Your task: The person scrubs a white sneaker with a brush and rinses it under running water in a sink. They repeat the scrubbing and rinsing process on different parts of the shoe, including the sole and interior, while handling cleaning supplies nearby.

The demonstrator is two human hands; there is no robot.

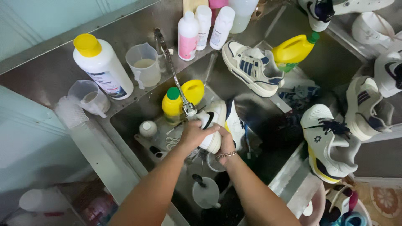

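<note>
- White sneaker (214, 121) sits in the steel sink (130, 121), just under the faucet (169, 62).
- My left hand (193, 134) is clamped over its heel end.
- My right hand (226, 143) grips its side from below.
- Yellow bottle (172, 105) stands just beside.

Sink basin (251, 109): sneaker (215, 121) in it, under faucet (176, 79), held between left hand (194, 134) and right hand (226, 144). Bottle (172, 104) left of the sneaker. Measuring jug (144, 65) on the ledge behind. Second sneaker (251, 67) on the divider, right.
</note>
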